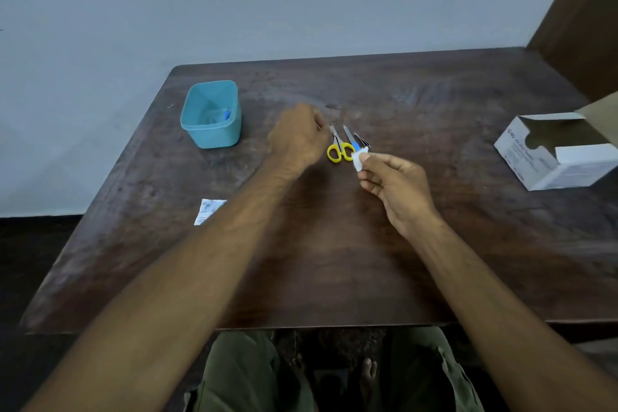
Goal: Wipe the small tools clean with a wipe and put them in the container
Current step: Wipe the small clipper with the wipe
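Observation:
Small yellow-handled scissors [338, 148] lie on the dark wooden table [368, 244] beside a blue-handled file [351, 139] and a dark metal clipper [363, 141]. My left hand [297, 139] hovers just left of the scissors with its fingers curled; whether it holds anything is hidden. My right hand [394, 184] pinches a small white wipe [359, 159] right next to the tools. A teal plastic container [211, 115] stands at the back left with a small blue-tipped tool inside.
An open white cardboard box [555, 152] sits at the table's right edge. A torn white wipe wrapper [209, 209] lies at the left, partly under my left forearm. A grey wall runs behind the table.

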`<state>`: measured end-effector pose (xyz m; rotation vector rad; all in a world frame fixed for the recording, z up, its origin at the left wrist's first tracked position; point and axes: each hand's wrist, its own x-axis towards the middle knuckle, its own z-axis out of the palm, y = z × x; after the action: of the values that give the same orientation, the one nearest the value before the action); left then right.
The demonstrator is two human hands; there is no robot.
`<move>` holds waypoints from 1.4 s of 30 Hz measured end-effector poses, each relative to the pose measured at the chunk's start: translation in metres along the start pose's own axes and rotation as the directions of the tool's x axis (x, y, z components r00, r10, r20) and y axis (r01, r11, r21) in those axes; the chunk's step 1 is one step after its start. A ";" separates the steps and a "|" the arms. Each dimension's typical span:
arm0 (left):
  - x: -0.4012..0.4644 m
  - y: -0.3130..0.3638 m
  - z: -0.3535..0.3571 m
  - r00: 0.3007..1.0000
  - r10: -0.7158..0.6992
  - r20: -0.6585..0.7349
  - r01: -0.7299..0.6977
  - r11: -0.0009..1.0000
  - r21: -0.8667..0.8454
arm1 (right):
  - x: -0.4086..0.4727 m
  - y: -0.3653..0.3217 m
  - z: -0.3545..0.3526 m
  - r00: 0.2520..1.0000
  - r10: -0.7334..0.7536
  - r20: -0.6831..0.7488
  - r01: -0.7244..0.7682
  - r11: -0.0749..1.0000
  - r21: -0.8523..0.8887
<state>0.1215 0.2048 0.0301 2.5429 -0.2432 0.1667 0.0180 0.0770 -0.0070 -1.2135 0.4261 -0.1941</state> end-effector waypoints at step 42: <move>-0.110 -0.006 0.025 0.908 -0.252 0.334 0.399 0.284 -0.872 | -0.023 0.015 -0.017 0.972 -0.212 -0.099 0.199 0.972 -0.129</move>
<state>0.0174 0.2111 -0.0129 1.3474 0.1465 -0.2645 -0.0117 0.0758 -0.0212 -1.3680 0.4134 -0.4220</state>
